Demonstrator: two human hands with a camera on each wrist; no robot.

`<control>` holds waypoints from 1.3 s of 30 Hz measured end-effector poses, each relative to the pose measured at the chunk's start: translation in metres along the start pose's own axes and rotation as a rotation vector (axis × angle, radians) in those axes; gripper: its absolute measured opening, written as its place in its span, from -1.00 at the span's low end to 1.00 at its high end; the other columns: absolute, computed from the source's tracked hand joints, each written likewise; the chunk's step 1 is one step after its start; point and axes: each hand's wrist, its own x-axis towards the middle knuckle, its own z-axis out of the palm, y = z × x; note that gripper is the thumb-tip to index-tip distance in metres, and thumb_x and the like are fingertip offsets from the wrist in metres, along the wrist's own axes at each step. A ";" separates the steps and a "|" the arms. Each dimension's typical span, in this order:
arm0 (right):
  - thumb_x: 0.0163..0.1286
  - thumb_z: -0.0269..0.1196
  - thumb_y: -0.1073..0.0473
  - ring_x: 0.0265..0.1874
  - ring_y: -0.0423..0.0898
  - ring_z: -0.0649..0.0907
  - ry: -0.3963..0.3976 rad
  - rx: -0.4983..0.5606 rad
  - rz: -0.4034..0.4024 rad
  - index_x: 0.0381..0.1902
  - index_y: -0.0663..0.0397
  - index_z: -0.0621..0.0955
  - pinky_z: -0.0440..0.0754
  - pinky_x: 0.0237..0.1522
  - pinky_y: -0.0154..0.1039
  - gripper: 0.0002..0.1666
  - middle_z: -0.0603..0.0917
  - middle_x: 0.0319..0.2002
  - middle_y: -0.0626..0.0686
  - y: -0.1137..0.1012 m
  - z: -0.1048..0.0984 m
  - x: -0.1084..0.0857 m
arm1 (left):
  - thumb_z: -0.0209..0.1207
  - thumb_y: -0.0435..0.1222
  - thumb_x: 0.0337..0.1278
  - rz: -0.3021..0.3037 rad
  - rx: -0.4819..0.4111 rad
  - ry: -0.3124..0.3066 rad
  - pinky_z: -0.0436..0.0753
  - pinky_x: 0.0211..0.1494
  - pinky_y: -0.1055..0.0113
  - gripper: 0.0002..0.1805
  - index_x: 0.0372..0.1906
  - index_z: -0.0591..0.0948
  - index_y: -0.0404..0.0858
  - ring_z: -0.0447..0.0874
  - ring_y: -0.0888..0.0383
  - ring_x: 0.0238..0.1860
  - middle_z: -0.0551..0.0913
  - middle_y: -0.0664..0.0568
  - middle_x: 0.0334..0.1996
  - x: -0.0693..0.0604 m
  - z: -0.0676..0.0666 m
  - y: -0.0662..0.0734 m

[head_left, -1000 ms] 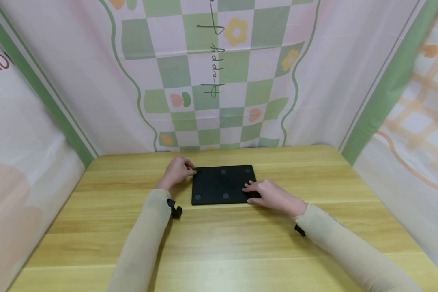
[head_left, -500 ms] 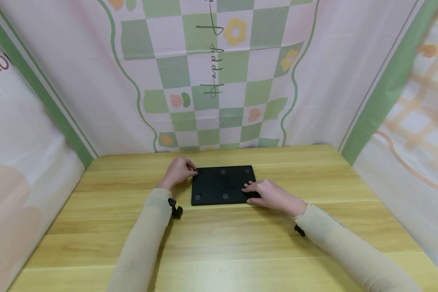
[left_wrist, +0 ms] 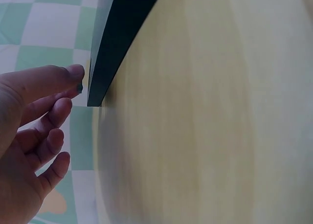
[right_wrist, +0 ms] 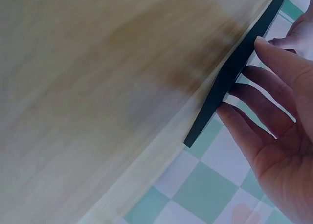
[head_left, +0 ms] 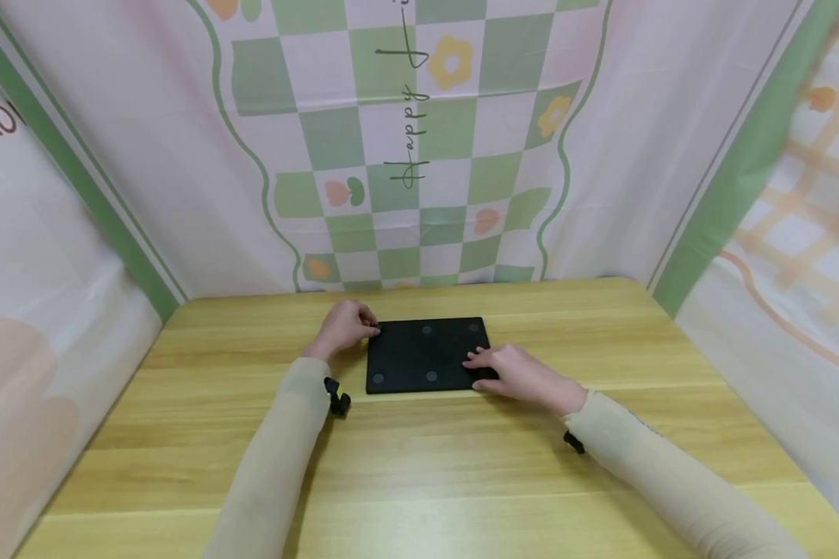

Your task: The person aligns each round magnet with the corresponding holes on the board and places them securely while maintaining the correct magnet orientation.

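A flat black rectangular board (head_left: 419,353) lies on the wooden table, with several round grey discs on its upward face. At its far left corner my left hand (head_left: 342,326) brings thumb and forefinger together. A small dark piece (left_wrist: 79,88) shows between those fingertips in the left wrist view; its kind cannot be made out. The other left fingers are loosely bent, off the board. My right hand (head_left: 517,373) rests on the board's right end, its fingers spread over the top and the thumb by the near edge. It covers the board's near right corner.
The wooden table (head_left: 419,466) has rounded far corners. Behind it hangs a green and white checkered cloth (head_left: 447,186), with printed cloths at both sides. Small black wrist cameras sit at the left cuff (head_left: 337,398) and the right cuff (head_left: 574,442).
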 end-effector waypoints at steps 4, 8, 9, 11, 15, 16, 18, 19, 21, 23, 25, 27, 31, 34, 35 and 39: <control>0.28 0.30 0.08 0.17 0.13 0.54 -0.003 0.002 0.000 0.10 0.15 0.61 0.57 0.11 -0.02 -0.54 0.61 0.10 0.20 -0.001 0.000 0.000 | 0.38 -0.26 -0.02 -0.007 0.008 -0.008 0.55 -0.46 0.38 -0.86 -0.33 0.74 -0.21 0.57 0.18 -0.51 0.70 0.01 -0.41 0.001 0.001 -0.001; 0.28 0.30 0.08 0.17 0.13 0.54 -0.006 0.000 0.003 0.10 0.15 0.61 0.56 0.11 -0.02 -0.54 0.60 0.11 0.20 -0.001 0.000 0.000 | 0.38 -0.26 -0.02 -0.005 0.020 -0.011 0.54 -0.47 0.39 -0.87 -0.34 0.74 -0.21 0.56 0.18 -0.52 0.70 0.02 -0.42 0.002 0.002 -0.001; 0.28 0.30 0.08 0.17 0.13 0.54 -0.006 -0.001 0.003 0.10 0.15 0.61 0.56 0.11 -0.02 -0.54 0.60 0.11 0.20 -0.001 0.000 0.000 | 0.38 -0.26 -0.02 -0.002 0.023 -0.010 0.54 -0.46 0.39 -0.87 -0.34 0.74 -0.21 0.56 0.18 -0.51 0.70 0.02 -0.42 0.001 0.002 0.000; 0.28 0.30 0.07 0.17 0.12 0.55 -0.004 -0.003 0.004 0.10 0.15 0.61 0.56 0.11 -0.02 -0.54 0.60 0.11 0.20 0.000 0.000 0.000 | 0.38 -0.26 -0.03 0.008 0.033 -0.009 0.54 -0.45 0.38 -0.88 -0.35 0.74 -0.20 0.55 0.18 -0.50 0.70 0.02 -0.42 0.002 0.002 0.000; 0.28 0.30 0.07 0.17 0.13 0.54 -0.002 0.001 0.003 0.10 0.15 0.61 0.56 0.11 -0.02 -0.54 0.60 0.11 0.20 0.000 0.001 0.000 | 0.38 -0.26 -0.03 0.015 0.040 -0.015 0.53 -0.43 0.38 -0.88 -0.35 0.74 -0.20 0.55 0.17 -0.48 0.69 0.03 -0.43 0.003 0.003 -0.001; 0.28 0.30 0.08 0.17 0.13 0.54 -0.001 0.003 0.004 0.10 0.15 0.61 0.56 0.11 -0.02 -0.54 0.60 0.11 0.20 0.000 0.001 0.000 | 0.38 -0.26 -0.03 0.015 0.040 -0.017 0.52 -0.42 0.38 -0.88 -0.35 0.74 -0.19 0.55 0.17 -0.47 0.69 0.03 -0.42 0.003 0.004 -0.001; 0.27 0.31 0.09 0.17 0.13 0.55 0.002 0.004 0.003 0.09 0.15 0.61 0.56 0.11 -0.01 -0.54 0.61 0.10 0.21 0.000 0.001 0.000 | 0.38 -0.26 -0.03 0.013 0.037 -0.023 0.52 -0.42 0.38 -0.88 -0.35 0.74 -0.19 0.55 0.17 -0.46 0.69 0.04 -0.42 0.004 0.005 -0.001; 0.27 0.31 0.09 0.16 0.13 0.55 0.005 0.002 0.001 0.09 0.15 0.62 0.56 0.10 -0.01 -0.55 0.61 0.10 0.21 0.000 0.001 0.000 | 0.38 -0.26 -0.03 0.012 0.036 -0.025 0.52 -0.41 0.38 -0.88 -0.35 0.74 -0.19 0.55 0.17 -0.45 0.69 0.04 -0.41 0.005 0.005 -0.001; 0.26 0.32 0.10 0.16 0.14 0.55 0.009 -0.001 -0.003 0.08 0.15 0.62 0.57 0.10 -0.01 -0.55 0.61 0.09 0.21 0.000 0.001 0.000 | 0.38 -0.26 -0.03 0.011 0.037 -0.027 0.52 -0.40 0.38 -0.88 -0.35 0.74 -0.19 0.56 0.18 -0.44 0.69 0.04 -0.41 0.005 0.005 -0.001; 0.25 0.32 0.11 0.15 0.14 0.56 0.014 -0.006 -0.013 0.08 0.17 0.62 0.57 0.09 -0.01 -0.55 0.62 0.09 0.22 0.000 0.001 0.000 | 0.38 -0.25 -0.03 0.011 0.041 -0.029 0.52 -0.40 0.39 -0.88 -0.35 0.74 -0.18 0.56 0.18 -0.44 0.69 0.05 -0.42 0.006 0.005 -0.001; 0.25 0.32 0.11 0.15 0.13 0.56 0.017 -0.005 -0.014 0.08 0.16 0.62 0.57 0.09 -0.01 -0.55 0.62 0.08 0.21 0.000 0.001 0.000 | 0.39 -0.25 -0.04 0.010 0.045 -0.030 0.52 -0.39 0.38 -0.88 -0.35 0.74 -0.18 0.56 0.18 -0.44 0.69 0.05 -0.42 0.007 0.005 0.000; 0.25 0.32 0.10 0.15 0.13 0.56 0.015 -0.003 -0.011 0.08 0.16 0.62 0.57 0.09 -0.02 -0.55 0.62 0.08 0.21 0.000 0.001 0.000 | 0.39 -0.25 -0.04 0.011 0.052 -0.032 0.52 -0.39 0.38 -0.88 -0.35 0.74 -0.18 0.56 0.17 -0.43 0.69 0.05 -0.42 0.007 0.005 0.000; 0.25 0.32 0.10 0.15 0.13 0.56 0.013 -0.006 -0.007 0.07 0.15 0.63 0.58 0.09 -0.02 -0.55 0.62 0.08 0.21 0.000 0.001 0.000 | 0.39 -0.25 -0.04 0.012 0.073 -0.036 0.53 -0.39 0.38 -0.87 -0.34 0.75 -0.18 0.56 0.17 -0.42 0.69 0.04 -0.40 0.007 0.005 0.002; 0.26 0.32 0.10 0.15 0.14 0.56 0.010 -0.005 -0.005 0.08 0.15 0.62 0.57 0.09 -0.02 -0.55 0.62 0.09 0.21 0.000 0.001 0.000 | 0.39 -0.24 -0.03 0.010 0.088 -0.040 0.53 -0.38 0.38 -0.87 -0.33 0.75 -0.17 0.57 0.17 -0.41 0.69 0.05 -0.38 0.007 0.005 0.002; 0.26 0.31 0.09 0.16 0.13 0.55 0.007 -0.001 -0.001 0.08 0.15 0.62 0.57 0.10 -0.02 -0.55 0.61 0.09 0.20 0.000 0.001 0.000 | 0.38 -0.25 -0.03 0.008 0.089 -0.041 0.54 -0.38 0.37 -0.87 -0.33 0.75 -0.17 0.57 0.17 -0.41 0.69 0.05 -0.38 0.007 0.005 0.002; 0.26 0.32 0.10 0.15 0.14 0.55 0.010 0.002 -0.004 0.08 0.15 0.62 0.57 0.09 -0.01 -0.55 0.61 0.09 0.22 -0.001 0.000 -0.001 | 0.38 -0.24 -0.02 0.006 0.086 -0.047 0.54 -0.36 0.36 -0.88 -0.33 0.75 -0.16 0.57 0.16 -0.39 0.68 0.05 -0.36 0.008 0.004 0.002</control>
